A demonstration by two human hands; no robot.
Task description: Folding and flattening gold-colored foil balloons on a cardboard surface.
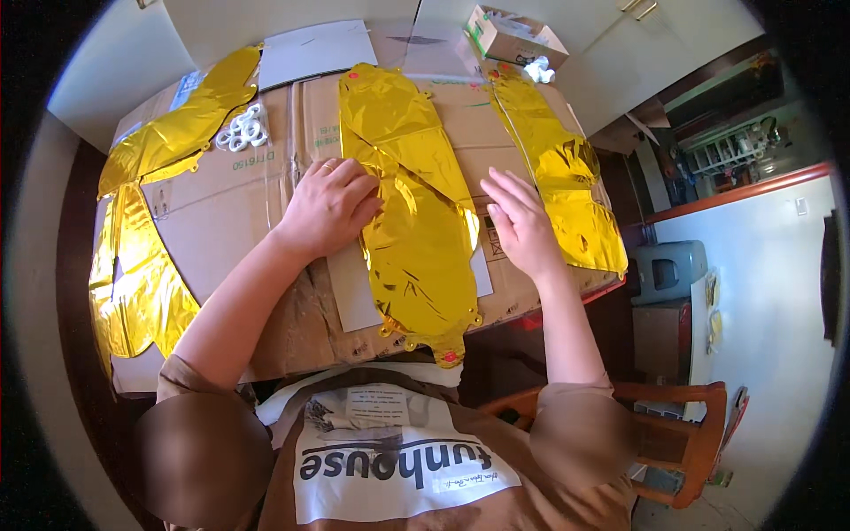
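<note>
A flat gold foil balloon (pixel 416 257) lies lengthwise in front of me, with small tabs along its rim and a red spot at each end. A pale sheet (pixel 354 296) shows from under it. My left hand (pixel 332 208) rests on the balloon's left edge, fingers curled and closed on the foil; the fingertips are partly hidden. To the right of the balloon, my right hand (pixel 522 226) is held with fingers stretched out and nothing in them. More flat gold foil lies on both sides: one group at the left (pixel 142 265) and another piece at the right (pixel 567 186).
Brown cardboard (pixel 230 203) covers the table. White rings (pixel 243 131) in a clear bag lie at the left. A white board (pixel 314 49) lies at the back, near an open carton (pixel 513 37) and a crumpled white wad (pixel 539 70). A wooden chair (pixel 699 442) stands at the lower right.
</note>
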